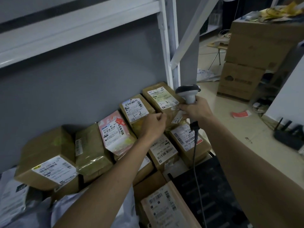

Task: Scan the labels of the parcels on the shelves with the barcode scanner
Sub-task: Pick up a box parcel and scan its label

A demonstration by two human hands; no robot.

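Note:
Several brown parcels with white labels lean in a row against the grey back wall of a low shelf. My right hand (196, 109) grips a grey barcode scanner (188, 93) by its handle, head up, beside the parcel marked "3-3" (162, 97); its fingertips also touch that parcel's lower edge. My left hand (153, 125) rests with curled fingers on the lower front of the parcel marked "3-2" (135, 109). A pink parcel (115, 131) stands left of it. The scanner's black cable (195, 155) hangs down over more labelled parcels.
A white shelf upright (171, 51) stands just behind the scanner. Large stacked cardboard boxes (246, 63) fill the right background on the floor. A black router (289, 137) sits on the floor at the right. Grey poly bags (14, 195) lie at lower left.

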